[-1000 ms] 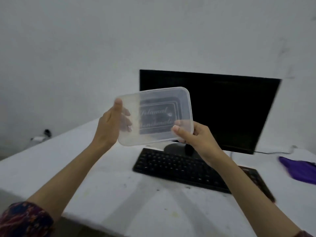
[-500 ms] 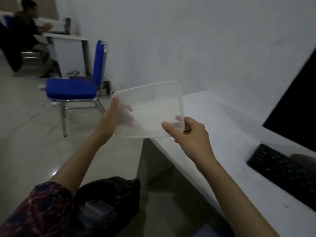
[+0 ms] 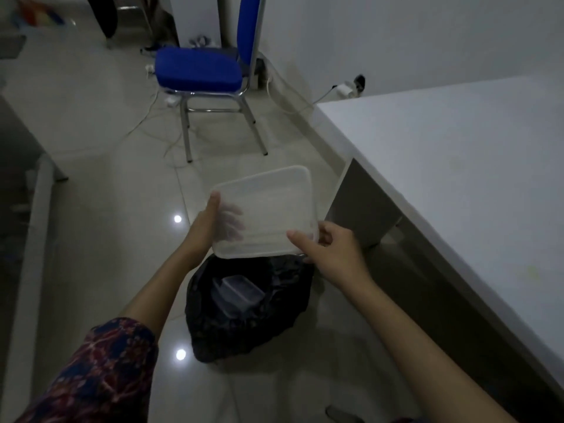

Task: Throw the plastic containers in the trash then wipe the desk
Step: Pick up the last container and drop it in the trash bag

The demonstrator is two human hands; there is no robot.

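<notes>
Left hand and right hand each grip an edge of the translucent rectangular plastic container, held above the open black trash bag on the floor. One clear container already lies inside. Remaining: release, then wipe the white table.

Clear container in both hands above trash bag

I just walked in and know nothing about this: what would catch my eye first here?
A clear plastic container, gripped by the left hand and right hand, hangs above a black trash bag on the floor. A blue chair stands behind; a white desk fills the right.
</notes>
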